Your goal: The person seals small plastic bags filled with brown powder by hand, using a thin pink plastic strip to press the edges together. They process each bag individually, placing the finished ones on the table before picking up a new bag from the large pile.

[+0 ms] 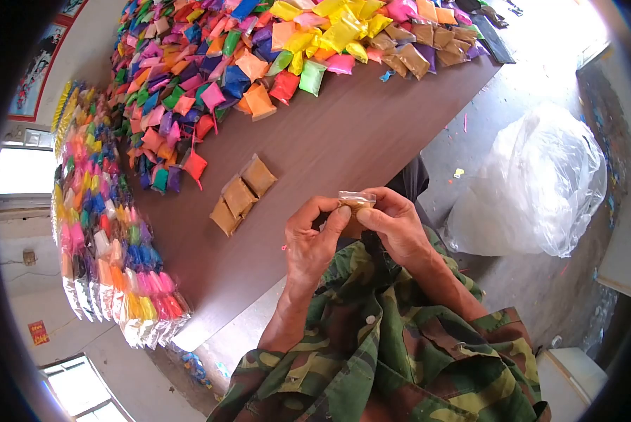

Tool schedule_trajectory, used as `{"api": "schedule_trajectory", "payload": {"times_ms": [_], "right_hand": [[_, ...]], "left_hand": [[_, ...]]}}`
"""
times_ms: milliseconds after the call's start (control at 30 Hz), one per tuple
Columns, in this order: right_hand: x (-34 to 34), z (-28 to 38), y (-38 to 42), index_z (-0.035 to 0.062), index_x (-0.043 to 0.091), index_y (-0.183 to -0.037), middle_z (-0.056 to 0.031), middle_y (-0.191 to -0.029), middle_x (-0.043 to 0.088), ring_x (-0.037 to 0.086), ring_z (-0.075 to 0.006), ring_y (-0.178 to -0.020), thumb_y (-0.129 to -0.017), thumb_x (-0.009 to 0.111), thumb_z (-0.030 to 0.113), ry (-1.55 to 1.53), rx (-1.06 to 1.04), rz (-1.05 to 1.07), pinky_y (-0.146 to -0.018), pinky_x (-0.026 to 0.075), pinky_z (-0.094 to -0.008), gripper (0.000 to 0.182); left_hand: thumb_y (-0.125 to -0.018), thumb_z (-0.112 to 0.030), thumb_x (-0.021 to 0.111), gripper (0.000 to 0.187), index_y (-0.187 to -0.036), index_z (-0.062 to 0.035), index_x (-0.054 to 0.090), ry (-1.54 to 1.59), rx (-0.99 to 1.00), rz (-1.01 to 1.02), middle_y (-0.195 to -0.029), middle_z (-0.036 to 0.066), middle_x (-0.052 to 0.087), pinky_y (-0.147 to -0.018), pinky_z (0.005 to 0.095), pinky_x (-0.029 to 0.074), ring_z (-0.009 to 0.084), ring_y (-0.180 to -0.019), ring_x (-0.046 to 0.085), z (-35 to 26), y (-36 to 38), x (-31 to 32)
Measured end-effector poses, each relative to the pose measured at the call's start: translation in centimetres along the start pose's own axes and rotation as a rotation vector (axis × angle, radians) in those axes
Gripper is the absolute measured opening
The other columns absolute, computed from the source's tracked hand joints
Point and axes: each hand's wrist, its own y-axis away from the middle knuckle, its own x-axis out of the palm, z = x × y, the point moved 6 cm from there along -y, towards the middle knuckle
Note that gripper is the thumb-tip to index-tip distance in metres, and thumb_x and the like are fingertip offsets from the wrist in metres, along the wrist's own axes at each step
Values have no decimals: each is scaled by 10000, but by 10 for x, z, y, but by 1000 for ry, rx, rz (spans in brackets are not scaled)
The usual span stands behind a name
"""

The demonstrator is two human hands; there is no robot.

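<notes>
Packet (357, 200) mostly hidden between both hands' fingers (336, 218).

Small packing workshop: brown surface (343, 141) heaped with coloured powder sachets (210, 77), sealed sachet strips (111, 267) along edge, bare concrete floor (533, 63), big plastic sack (540, 183).

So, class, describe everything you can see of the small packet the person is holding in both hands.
The small packet is a clear plastic bag with brown filling, like the three brown packets lying on the brown table. It is held up just off the table's near edge, its clear top strip level and uppermost. The left hand pinches its left end and the right hand its right end with thumb and fingers. Its lower part is hidden behind the fingers.
</notes>
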Motion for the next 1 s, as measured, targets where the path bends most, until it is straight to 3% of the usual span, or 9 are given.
{"api": "schedule_trajectory", "payload": {"times_ms": [67,167,400,567,767,867,1000], "right_hand": [[-3,-3,0,-2,687,-1159,-26,-1003,714,647,-83,-915,-950,751,92,-48,10,-18,-837,523,-251,238],[-8,-5,-2,-3,695,-1138,-30,-1007,720,649,-82,-912,-960,735,79,-47,-3,-17,-831,527,-250,200],[-6,0,-5,-13,702,-1126,-18,-984,723,644,-70,-883,-980,690,23,128,-52,31,-802,522,-222,151],[0,1,-3,-21,680,-1170,-23,-1058,707,635,-67,-913,-999,678,54,142,-21,37,-799,522,-223,186],[1,2,-1,-38,657,-1222,-56,-1112,702,663,-112,-973,-1005,686,98,106,-54,80,-856,578,-281,258],[-4,6,-3,-43,654,-1232,-68,-1116,706,674,-132,-999,-1004,686,100,115,-69,87,-879,600,-314,271],[-3,2,-2,-38,655,-1239,-68,-1109,708,674,-129,-995,-1003,688,104,94,-48,61,-881,598,-311,278]], "left_hand": [[-1005,-142,691,161,-1027,17,696,12,21,-44,-877,73,748,-738,306,607,139,-774,717,1,3,2],[-974,-132,734,157,-1037,11,717,166,-128,-44,-916,2,710,-733,236,513,54,-813,607,5,4,7],[-982,-140,723,164,-1032,16,727,-18,-55,-53,-888,8,705,-729,239,510,59,-802,602,-5,0,2],[-990,-151,717,164,-1020,10,729,-44,41,-113,-887,16,708,-732,240,510,66,-801,603,-9,0,3],[-964,-138,745,235,-1110,39,697,92,-76,-107,-946,58,734,-788,266,547,103,-863,669,-14,3,11],[-955,-114,743,257,-1139,53,680,54,-114,43,-967,68,739,-776,272,560,117,-884,694,3,8,12],[-957,-90,727,179,-1070,42,681,2,-94,26,-928,67,743,-749,268,560,106,-839,691,4,8,9]]}}
